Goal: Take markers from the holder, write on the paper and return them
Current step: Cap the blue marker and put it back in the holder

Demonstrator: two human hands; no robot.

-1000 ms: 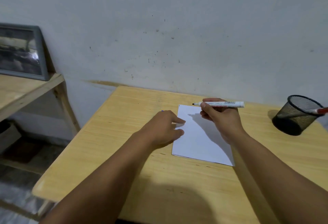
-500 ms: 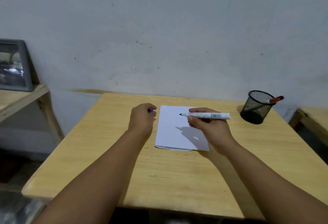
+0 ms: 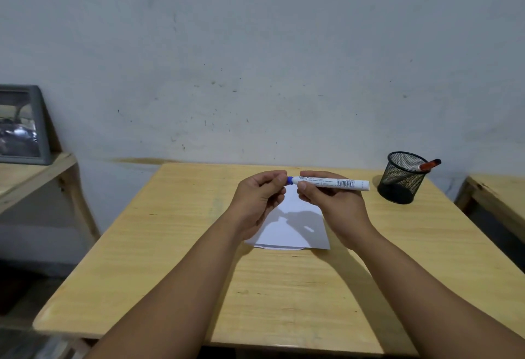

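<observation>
My right hand holds a white marker level above the white paper, its tip pointing left. My left hand is closed on the marker's blue cap, which meets the marker's tip end. The paper lies flat on the wooden table, partly hidden by both hands. A black mesh holder stands at the table's far right with a red-capped marker leaning in it.
A framed picture leans on a wooden shelf at the left. Another wooden table's corner shows at the right edge. A grey wall stands right behind the table.
My left hand rose from beside the paper and brought the blue cap to the marker's tip. My right hand lifted the marker slightly.
</observation>
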